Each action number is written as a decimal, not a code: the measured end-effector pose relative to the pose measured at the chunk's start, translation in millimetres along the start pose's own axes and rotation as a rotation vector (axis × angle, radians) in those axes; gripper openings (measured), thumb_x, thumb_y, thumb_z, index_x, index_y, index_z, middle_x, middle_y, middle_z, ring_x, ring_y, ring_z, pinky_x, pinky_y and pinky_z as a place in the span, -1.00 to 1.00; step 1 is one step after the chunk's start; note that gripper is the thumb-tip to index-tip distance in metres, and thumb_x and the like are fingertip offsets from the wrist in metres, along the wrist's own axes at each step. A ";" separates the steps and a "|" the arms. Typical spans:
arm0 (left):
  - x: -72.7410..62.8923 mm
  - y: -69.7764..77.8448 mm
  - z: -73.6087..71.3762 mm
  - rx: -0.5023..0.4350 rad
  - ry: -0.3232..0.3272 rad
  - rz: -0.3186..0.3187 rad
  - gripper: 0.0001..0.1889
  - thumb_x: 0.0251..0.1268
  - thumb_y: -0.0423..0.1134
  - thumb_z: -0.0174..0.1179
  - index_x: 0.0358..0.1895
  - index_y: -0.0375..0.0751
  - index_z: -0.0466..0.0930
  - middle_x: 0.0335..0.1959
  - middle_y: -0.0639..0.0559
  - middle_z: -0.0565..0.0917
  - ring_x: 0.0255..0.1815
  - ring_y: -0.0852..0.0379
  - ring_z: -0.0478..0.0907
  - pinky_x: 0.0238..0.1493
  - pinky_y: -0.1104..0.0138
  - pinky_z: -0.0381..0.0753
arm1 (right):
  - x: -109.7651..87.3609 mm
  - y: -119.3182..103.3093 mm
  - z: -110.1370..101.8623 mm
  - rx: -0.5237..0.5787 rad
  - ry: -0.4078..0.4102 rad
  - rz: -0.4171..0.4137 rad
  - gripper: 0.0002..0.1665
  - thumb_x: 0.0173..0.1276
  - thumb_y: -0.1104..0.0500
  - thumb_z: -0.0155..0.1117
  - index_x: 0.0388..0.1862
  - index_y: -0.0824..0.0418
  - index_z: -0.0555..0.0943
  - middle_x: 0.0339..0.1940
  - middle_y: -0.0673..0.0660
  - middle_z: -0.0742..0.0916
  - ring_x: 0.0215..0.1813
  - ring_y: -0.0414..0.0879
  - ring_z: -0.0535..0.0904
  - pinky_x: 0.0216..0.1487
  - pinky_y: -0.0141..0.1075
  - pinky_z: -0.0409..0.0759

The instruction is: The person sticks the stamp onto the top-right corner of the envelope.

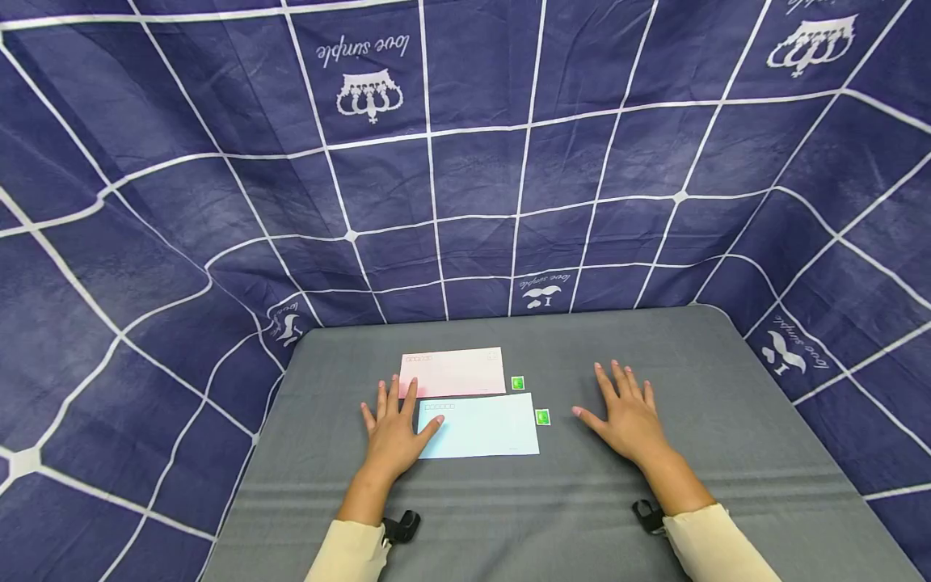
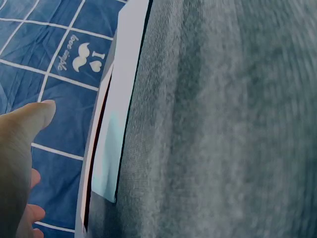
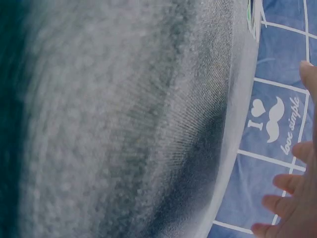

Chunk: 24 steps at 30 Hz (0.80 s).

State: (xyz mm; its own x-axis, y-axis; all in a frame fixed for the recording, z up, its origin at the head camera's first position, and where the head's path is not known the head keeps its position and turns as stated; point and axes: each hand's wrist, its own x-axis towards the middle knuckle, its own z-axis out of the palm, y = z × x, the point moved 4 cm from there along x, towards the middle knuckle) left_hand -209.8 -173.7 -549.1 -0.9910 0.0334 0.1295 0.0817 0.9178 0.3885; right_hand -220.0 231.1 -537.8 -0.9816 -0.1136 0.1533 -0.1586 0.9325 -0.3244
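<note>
A pink envelope (image 1: 454, 372) lies flat on the table, and a light blue envelope (image 1: 483, 428) lies just in front of it. My left hand (image 1: 394, 436) is spread out at their left ends, its fingers straight and its thumb over the blue envelope's left part. Beside the right end of the pink envelope is a small green stamp (image 1: 518, 382); a second green stamp (image 1: 542, 417) sits by the blue envelope's right end. My right hand (image 1: 629, 416), fingers spread and holding nothing, is to the right of the stamps. In the left wrist view the blue envelope (image 2: 116, 124) appears edge-on.
A grey cloth (image 1: 582, 501) covers the table. Dark blue curtains (image 1: 480, 178) with white grid lines hang behind it and along both sides. Each wrist wears a black strap device, the left one (image 1: 402, 527) and the right one (image 1: 647, 516).
</note>
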 end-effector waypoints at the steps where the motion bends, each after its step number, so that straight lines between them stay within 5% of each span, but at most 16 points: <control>1: -0.2 0.3 0.3 -0.007 -0.001 -0.001 -0.02 0.25 0.43 0.14 0.62 0.01 0.11 0.67 -0.27 -0.02 0.68 -0.38 -0.18 0.46 -0.50 -0.23 | 0.1 -1.1 -0.4 0.007 0.011 -0.009 0.13 0.31 -0.44 0.22 0.64 0.16 0.14 0.62 0.42 0.21 0.60 0.44 0.09 0.51 0.42 -0.03; 5: 0.1 4.0 0.3 -0.083 0.024 0.003 -0.14 0.32 0.26 0.21 0.58 -0.07 0.20 0.64 -0.27 0.09 0.67 -0.34 -0.09 0.50 -0.43 -0.12 | 0.3 -6.0 -2.5 0.059 0.065 -0.059 0.04 0.34 -0.31 0.31 0.60 0.18 0.21 0.56 0.42 0.31 0.55 0.41 0.22 0.47 0.37 0.15; 12: 0.7 14.4 1.1 -0.221 0.085 0.034 -0.45 0.36 -0.08 0.29 0.35 -0.24 0.53 0.39 -0.22 0.49 0.45 -0.22 0.37 0.41 -0.18 0.33 | 0.8 -16.5 -5.4 0.168 0.112 -0.110 -0.24 0.36 -0.07 0.40 0.43 0.23 0.46 0.30 0.32 0.57 0.34 0.31 0.49 0.30 0.28 0.40; 24: -2.6 24.0 11.3 -0.227 0.055 0.099 -0.50 0.35 -0.15 0.29 0.30 -0.27 0.57 0.31 -0.20 0.56 0.40 -0.20 0.44 0.42 -0.06 0.41 | 1.8 -24.0 3.5 0.210 0.033 -0.091 -0.49 0.37 0.05 0.40 0.22 0.26 0.63 0.08 0.26 0.69 0.19 0.23 0.61 0.21 0.17 0.54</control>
State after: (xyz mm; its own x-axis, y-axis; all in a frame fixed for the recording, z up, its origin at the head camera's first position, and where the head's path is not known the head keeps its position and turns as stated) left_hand -206.4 -147.3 -550.4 -0.9703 0.0917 0.2238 0.2060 0.7983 0.5659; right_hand -218.3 207.3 -533.0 -0.9587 -0.1799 0.2202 -0.2687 0.8266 -0.4946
